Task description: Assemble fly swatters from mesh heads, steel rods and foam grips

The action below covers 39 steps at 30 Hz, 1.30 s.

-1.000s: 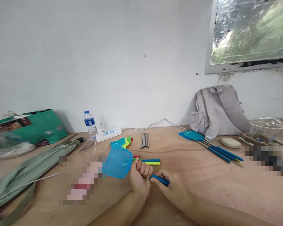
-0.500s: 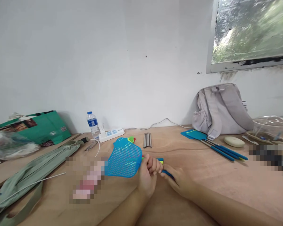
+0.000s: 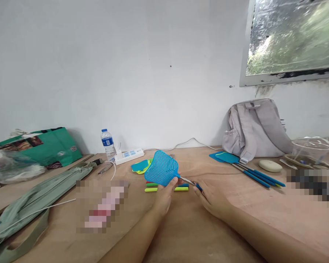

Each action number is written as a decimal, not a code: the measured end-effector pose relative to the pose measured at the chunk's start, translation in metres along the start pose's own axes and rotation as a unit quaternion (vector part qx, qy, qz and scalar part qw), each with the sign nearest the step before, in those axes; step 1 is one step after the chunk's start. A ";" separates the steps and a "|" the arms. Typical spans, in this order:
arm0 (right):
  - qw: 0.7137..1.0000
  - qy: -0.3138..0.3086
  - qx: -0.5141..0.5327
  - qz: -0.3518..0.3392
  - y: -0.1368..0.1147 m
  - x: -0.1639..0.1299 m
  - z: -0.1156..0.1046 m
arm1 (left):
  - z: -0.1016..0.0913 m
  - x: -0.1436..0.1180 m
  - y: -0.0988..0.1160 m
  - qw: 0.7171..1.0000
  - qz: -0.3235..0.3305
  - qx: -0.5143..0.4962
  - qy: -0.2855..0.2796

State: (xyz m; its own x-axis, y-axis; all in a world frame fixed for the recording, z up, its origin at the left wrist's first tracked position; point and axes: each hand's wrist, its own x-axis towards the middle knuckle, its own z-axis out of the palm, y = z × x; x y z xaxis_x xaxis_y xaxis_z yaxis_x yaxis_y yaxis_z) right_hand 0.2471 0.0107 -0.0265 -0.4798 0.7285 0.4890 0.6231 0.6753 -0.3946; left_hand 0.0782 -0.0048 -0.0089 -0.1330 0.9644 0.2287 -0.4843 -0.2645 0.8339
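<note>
In the head view, two bare hands are over the bench (image 3: 216,241), and both have hold of one blue fly swatter (image 3: 161,168). It is up in front of the person, just above the bench, with its flat part full of little holes tipped up to the left. The left hand (image 3: 165,195) pinches it at the neck, where the blue part meets the shiny metal stick (image 3: 188,181). Its thumb is on top, and its other fingers are mostly hidden. The right hand (image 3: 212,199) has its fingers curled closed on the blue handle (image 3: 199,187) – most of that handle is hidden by the hand.

Just behind the left hand, a yellow tube (image 3: 150,190), a green tube (image 3: 151,185) and a blue tube (image 3: 184,185) lie on the bench. Farther back is a little pile of blue and yellow swatter tops (image 3: 139,166). Some metal rods (image 3: 172,156) peek out from behind the held swatter. Off to the right, more blue swatters (image 3: 256,178) lie together – near the gray backpack (image 3: 259,128) and a pale, round, flat thing (image 3: 270,166).
</note>
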 end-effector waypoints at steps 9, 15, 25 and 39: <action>0.999 -0.006 0.031 0.003 -0.006 -0.001 0.001 | 0.008 -0.008 0.003 0.990 0.013 0.118 0.071; 1.000 -0.016 0.022 -0.001 -0.007 0.002 0.000 | 0.006 -0.005 0.009 0.993 -0.008 0.099 0.058; 0.994 -0.080 0.078 -0.005 -0.008 0.012 -0.018 | -0.001 0.003 0.017 0.992 0.000 0.114 0.055; 0.991 -0.063 -0.117 -0.025 0.037 0.023 -0.032 | -0.046 0.043 0.039 0.985 -0.002 0.039 0.167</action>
State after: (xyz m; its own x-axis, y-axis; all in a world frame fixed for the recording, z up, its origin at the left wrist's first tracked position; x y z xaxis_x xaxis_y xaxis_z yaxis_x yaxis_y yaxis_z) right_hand 0.2789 0.0483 -0.0049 -0.5784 0.7128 0.3967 0.7150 0.6771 -0.1740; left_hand 0.0139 0.0267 0.0107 -0.4153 0.9078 0.0586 -0.4197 -0.2484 0.8730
